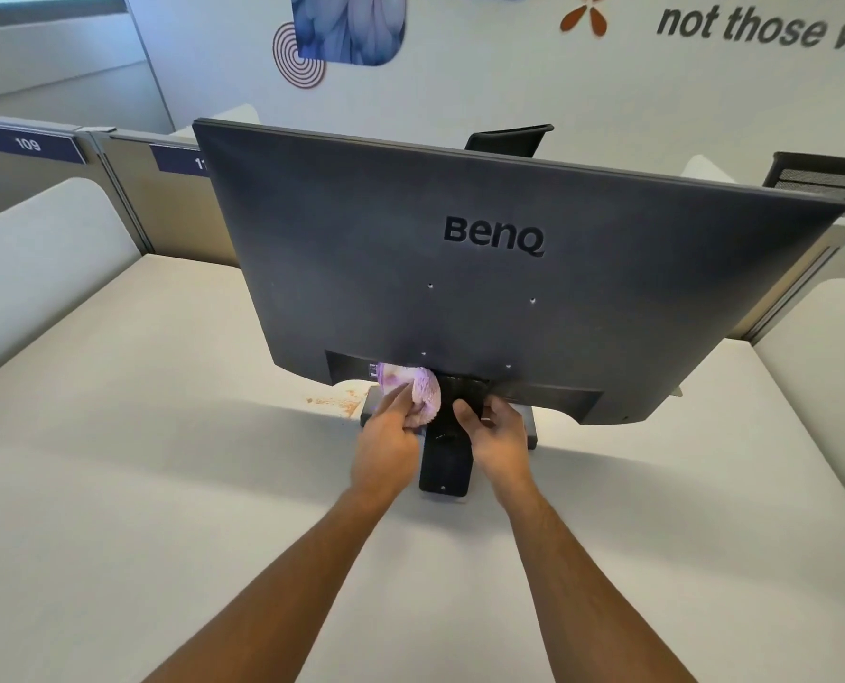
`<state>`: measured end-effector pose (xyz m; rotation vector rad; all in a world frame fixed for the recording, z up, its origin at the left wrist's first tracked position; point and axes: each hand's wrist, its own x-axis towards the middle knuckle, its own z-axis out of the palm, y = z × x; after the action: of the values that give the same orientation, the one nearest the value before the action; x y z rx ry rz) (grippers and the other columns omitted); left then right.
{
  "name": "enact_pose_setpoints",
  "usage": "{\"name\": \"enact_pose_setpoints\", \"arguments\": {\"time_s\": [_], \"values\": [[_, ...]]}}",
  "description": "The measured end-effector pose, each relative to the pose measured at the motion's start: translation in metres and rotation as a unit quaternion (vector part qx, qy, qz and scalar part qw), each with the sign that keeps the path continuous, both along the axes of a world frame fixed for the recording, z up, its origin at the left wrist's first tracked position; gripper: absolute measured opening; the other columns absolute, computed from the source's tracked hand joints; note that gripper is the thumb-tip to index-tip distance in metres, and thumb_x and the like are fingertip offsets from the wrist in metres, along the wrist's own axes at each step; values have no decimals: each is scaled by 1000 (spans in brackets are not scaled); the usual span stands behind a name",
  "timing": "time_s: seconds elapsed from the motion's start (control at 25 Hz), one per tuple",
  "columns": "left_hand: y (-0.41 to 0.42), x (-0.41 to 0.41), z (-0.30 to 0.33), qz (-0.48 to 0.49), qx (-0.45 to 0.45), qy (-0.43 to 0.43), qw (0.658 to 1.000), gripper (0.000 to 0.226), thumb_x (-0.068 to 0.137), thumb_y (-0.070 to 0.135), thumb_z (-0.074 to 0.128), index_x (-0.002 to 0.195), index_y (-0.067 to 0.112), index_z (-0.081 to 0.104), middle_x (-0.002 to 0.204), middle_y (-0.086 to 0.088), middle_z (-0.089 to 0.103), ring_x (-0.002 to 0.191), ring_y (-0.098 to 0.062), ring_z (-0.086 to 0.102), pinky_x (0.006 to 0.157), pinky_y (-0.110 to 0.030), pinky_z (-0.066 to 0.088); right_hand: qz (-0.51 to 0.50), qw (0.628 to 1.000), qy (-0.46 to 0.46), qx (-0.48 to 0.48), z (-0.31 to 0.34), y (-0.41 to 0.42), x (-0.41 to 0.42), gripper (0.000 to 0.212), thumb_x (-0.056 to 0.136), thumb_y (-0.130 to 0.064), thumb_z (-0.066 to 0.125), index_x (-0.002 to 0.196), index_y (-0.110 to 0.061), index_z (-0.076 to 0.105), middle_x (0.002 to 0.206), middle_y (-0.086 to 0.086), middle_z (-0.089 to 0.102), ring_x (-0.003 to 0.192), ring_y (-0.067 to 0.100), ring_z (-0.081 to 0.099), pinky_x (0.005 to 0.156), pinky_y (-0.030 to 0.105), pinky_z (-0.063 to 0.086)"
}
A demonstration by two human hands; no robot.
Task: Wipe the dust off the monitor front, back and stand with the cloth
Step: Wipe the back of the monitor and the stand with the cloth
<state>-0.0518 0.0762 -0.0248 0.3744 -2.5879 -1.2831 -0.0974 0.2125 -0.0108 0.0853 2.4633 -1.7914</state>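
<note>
Step in hand: we judge we are on the back-and-stand part of the job, working low on the rear of the monitor [484,268] where the neck of the stand [447,456] meets the panel.
Left hand: our left hand [386,446] is closed on the pink cloth [423,394], the index finger stretched forward along it and pushing it up under the lower edge of the casing, into the recessed port strip.
Right hand: our right hand [496,438] curls around the stand neck, thumb toward the cloth and fingers wrapped over the far side, gripping it to steady the set.
Cloth: bunched, just ahead of the left fingertips and touching the left side of the neck; its front part is tucked under the rear overhang.
Monitor: turned with its back to us, tilted, the logo well above both sets of fingers.
Next move: we think the cloth needs to travel along the recess and then down the neck to the base [531,431]; the right hand would have to shift so its own patch gets wiped.
In the way: the low overhang leaves little room above the fingers, and connectors may sit in the strip, though we cannot tell from here.
Around: a brown stain [334,401] on the desk [139,485] lies left of the left fingertips; partitions [40,268] and chair backs [509,136] stand well beyond.
</note>
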Motion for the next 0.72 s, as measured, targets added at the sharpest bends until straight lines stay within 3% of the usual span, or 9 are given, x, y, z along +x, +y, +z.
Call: {"name": "enact_pose_setpoints", "arguments": {"time_s": [0.12,0.28,0.32,0.4,0.44,0.48,0.6,0.72], "values": [[-28,1,11,-46,-96,-46,993,46,101,16,43,145,31,40,145,-4,48,123,-29,51,101,-37,43,-3,1000,-2,-4,1,1,1,13,85,-49,66,84,-43,54,84,-33,56,78,-7,55,66,10,41],[-50,10,17,-127,-279,-133,943,41,99,20,47,138,33,44,130,-4,59,104,-26,61,91,-34,50,4,1000,-3,2,-1,2,0,22,84,-52,64,98,-37,55,87,-29,57,81,-5,55,77,15,43],[-51,11,18,-112,-263,-124,950,37,100,21,47,135,31,48,127,-4,61,101,-25,62,89,-33,50,3,1000,-6,5,-2,2,0,24,84,-53,63,100,-37,55,87,-28,57,81,-3,54,79,17,43],[-47,13,23,-4,-49,-76,996,27,102,26,44,126,26,56,119,-6,65,91,-21,63,78,-28,53,6,1000,-6,4,-3,2,-1,25,84,-53,63,101,-36,54,90,-23,58,83,-1,53,81,22,43],[-41,13,23,62,85,-54,993,25,103,29,43,124,25,56,116,-6,65,85,-19,63,72,-25,54,6,1000,-5,5,-4,2,-1,25,85,-52,63,101,-35,54,94,-20,59,85,1,53,83,25,43],[-35,13,23,114,159,-33,980,26,103,31,44,126,25,55,116,-4,64,83,-16,62,67,-21,54,6,1000,-5,5,-5,2,-1,25,85,-52,63,101,-35,54,97,-18,59,88,3,53,84,27,43],[-19,10,23,135,192,-2,972,36,101,32,47,137,28,46,120,4,58,90,-15,61,63,-14,55,7,1000,-7,1,-4,2,-2,26,85,-51,64,103,-35,54,101,-15,59,94,7,53,88,31,45],[-7,2,19,73,181,-19,981,38,103,27,43,142,28,42,131,2,53,102,-17,60,77,-19,56,6,1000,-1,1,-3,2,-1,25,86,-49,64,103,-35,53,103,-14,61,98,9,55,89,32,47]]}}
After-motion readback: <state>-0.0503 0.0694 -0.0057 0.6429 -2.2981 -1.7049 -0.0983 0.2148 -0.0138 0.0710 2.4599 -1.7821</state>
